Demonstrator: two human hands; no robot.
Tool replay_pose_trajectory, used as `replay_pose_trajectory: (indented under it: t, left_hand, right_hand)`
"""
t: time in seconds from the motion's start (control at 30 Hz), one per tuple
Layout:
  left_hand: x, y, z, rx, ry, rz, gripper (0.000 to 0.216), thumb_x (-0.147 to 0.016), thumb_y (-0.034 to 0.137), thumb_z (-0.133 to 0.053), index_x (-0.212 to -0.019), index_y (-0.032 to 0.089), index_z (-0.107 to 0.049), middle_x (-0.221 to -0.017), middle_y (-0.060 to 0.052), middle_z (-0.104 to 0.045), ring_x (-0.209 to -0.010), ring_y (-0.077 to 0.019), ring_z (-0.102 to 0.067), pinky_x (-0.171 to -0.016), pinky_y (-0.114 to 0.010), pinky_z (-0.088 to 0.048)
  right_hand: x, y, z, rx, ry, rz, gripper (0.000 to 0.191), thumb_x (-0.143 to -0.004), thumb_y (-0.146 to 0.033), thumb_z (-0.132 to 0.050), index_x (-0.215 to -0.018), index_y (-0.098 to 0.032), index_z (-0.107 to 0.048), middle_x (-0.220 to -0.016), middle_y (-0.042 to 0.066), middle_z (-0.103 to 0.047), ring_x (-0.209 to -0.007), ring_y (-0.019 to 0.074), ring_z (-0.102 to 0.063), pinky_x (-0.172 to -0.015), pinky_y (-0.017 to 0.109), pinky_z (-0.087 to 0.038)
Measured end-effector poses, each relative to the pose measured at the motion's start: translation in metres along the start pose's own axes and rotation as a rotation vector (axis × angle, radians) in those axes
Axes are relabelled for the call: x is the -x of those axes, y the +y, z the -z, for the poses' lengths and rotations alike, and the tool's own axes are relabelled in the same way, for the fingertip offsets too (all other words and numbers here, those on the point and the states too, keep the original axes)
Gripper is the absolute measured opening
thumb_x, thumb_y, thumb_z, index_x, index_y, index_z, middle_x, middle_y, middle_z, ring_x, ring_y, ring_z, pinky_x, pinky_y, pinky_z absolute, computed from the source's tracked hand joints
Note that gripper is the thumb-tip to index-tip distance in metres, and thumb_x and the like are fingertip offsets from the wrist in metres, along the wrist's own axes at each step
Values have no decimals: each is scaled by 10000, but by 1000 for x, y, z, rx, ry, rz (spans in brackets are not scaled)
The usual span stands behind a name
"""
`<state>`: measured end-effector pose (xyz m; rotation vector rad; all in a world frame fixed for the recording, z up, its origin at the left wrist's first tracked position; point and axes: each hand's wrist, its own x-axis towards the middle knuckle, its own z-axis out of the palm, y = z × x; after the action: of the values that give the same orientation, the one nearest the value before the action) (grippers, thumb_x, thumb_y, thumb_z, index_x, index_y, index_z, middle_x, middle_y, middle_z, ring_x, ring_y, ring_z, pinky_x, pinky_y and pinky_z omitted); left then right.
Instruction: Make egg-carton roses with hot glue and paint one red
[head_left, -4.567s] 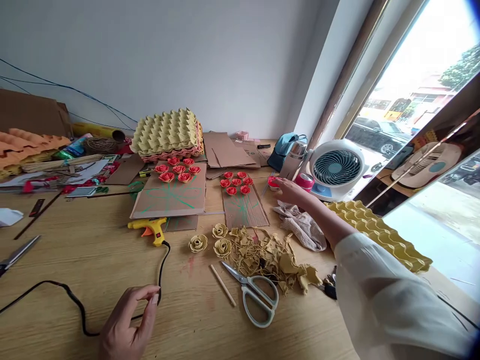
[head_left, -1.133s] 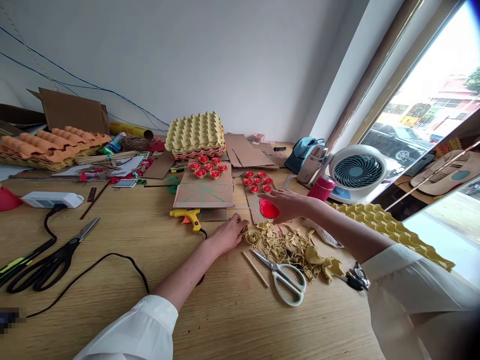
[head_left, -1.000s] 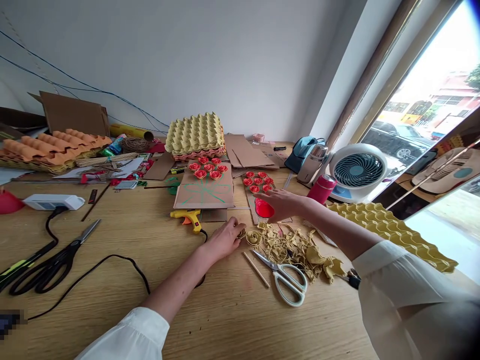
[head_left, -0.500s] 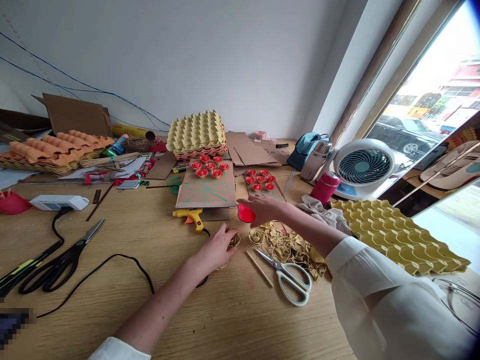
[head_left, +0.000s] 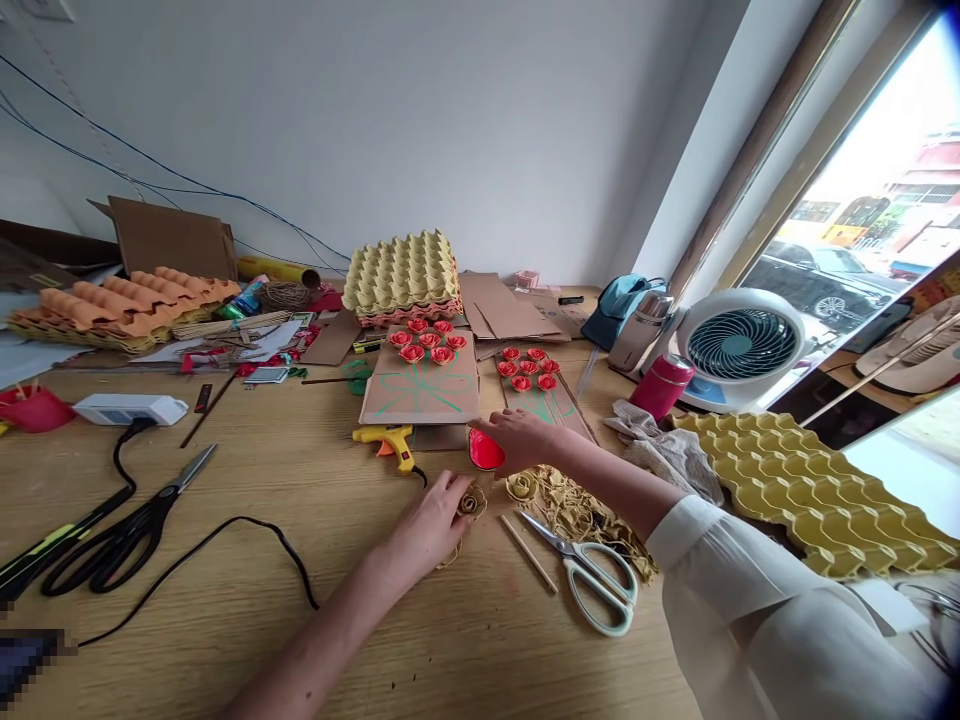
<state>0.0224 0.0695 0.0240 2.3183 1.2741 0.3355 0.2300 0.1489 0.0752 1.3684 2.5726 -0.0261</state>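
My left hand (head_left: pixel 431 518) is closed on an unpainted tan rose (head_left: pixel 472 501) made of egg-carton pulp, low over the table. My right hand (head_left: pixel 523 440) grips a small round dish (head_left: pixel 487 451) with bright red inside, tipped towards me, just beyond the left hand. A second tan rose (head_left: pixel 522 486) lies to the right, beside a heap of tan carton scraps (head_left: pixel 581 505). White-handled scissors (head_left: pixel 600 585) and a short wooden stick (head_left: pixel 529 553) lie in front of the scraps. The yellow glue gun (head_left: pixel 390 443) rests left of the dish.
Behind my hands, red roses (head_left: pixel 428 341) sit on a cardboard panel (head_left: pixel 420 400) with green painted lines; a second such panel (head_left: pixel 559 405) lies right. Black scissors (head_left: pixel 135 525) and a black cord (head_left: pixel 247 520) are left. An egg tray (head_left: pixel 810 490), pink bottle (head_left: pixel 663 386) and fan (head_left: pixel 739 345) stand right.
My right hand has brought the red dish slightly left and closer to me, nearer the left hand. The left hand stays on the rose almost unmoved. The view has shifted a little.
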Motion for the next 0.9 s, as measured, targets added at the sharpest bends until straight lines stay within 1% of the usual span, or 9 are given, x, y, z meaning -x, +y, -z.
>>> replay_pose_trajectory:
  t: [0.1,0.2,0.27,0.4,0.57,0.67,0.77,0.83,0.9]
  left_hand:
    - [1,0,-1,-1,14,11,492,-919,129,-603,-1400,222,-561,-1347,-123,-611,-1248,-292,-673,-1051,-414,-555]
    - [5,-1,-2,-7,34,26,562,-920,149,-620,-1465,225,-505,-1410,-145,-580,-1284,-317,-654,-1049,-448,-561]
    - [13,-2,-4,-13,51,39,611,-921,171,-633,-1506,225,-464,-1464,-161,-548,-1333,-344,-617,-1076,-494,-542]
    - [33,-5,-10,-89,140,41,705,-898,229,-692,-1549,232,-420,-1456,-155,-569,-1357,-368,-582,-1095,-514,-518]
    - [54,-8,-26,-212,253,19,808,-874,284,-740,-1585,254,-358,-1380,-147,-607,-1234,-355,-632,-1001,-483,-552]
    - [64,-12,-33,-237,366,-24,826,-884,282,-735,-1596,275,-316,-1340,-140,-613,-1173,-342,-647,-965,-474,-555]
    - [70,-14,-37,-225,459,-65,739,-934,281,-676,-1581,294,-319,-1290,-131,-623,-1140,-337,-653,-958,-485,-551]
    - [73,-14,-39,-201,498,-90,656,-970,279,-626,-1562,303,-344,-1278,-127,-625,-1142,-336,-651,-968,-490,-546]
    - [73,-12,-39,-179,523,-121,587,-1000,279,-590,-1543,297,-370,-1272,-128,-628,-1147,-336,-646,-974,-490,-540]
  right_hand:
    - [5,1,2,-34,19,-30,1040,-714,-471,-915,-1587,-219,-408,-1373,211,-654,-1259,404,-651,-1029,452,-493]
    - [25,5,4,-81,81,-91,968,-827,-476,-829,-1618,-194,-346,-1458,215,-593,-1316,381,-609,-1071,447,-458]
    - [47,5,2,-111,129,-142,816,-932,-418,-725,-1606,-159,-346,-1440,208,-604,-1310,344,-612,-1061,415,-456]
    - [87,-5,-15,-168,129,-228,492,-994,-375,-650,-1421,-152,-550,-1254,159,-714,-1157,305,-693,-955,377,-495]
    - [103,-24,-37,-217,133,-300,500,-923,-433,-754,-1324,-166,-618,-1255,161,-712,-1176,327,-677,-972,395,-491]
    - [113,-39,-42,-229,177,-370,433,-961,-412,-709,-1305,-165,-617,-1271,170,-695,-1184,333,-663,-976,414,-494]
    - [133,-63,-50,-240,188,-435,231,-1045,-365,-571,-1155,-184,-665,-1169,146,-727,-1090,302,-694,-913,396,-517]
    - [145,-84,-60,-248,152,-456,143,-1015,-337,-618,-1028,-215,-691,-1041,109,-760,-937,283,-727,-804,377,-537]
    - [150,-102,-70,-240,127,-497,132,-999,-316,-638,-949,-211,-701,-995,118,-773,-894,301,-739,-762,391,-542]
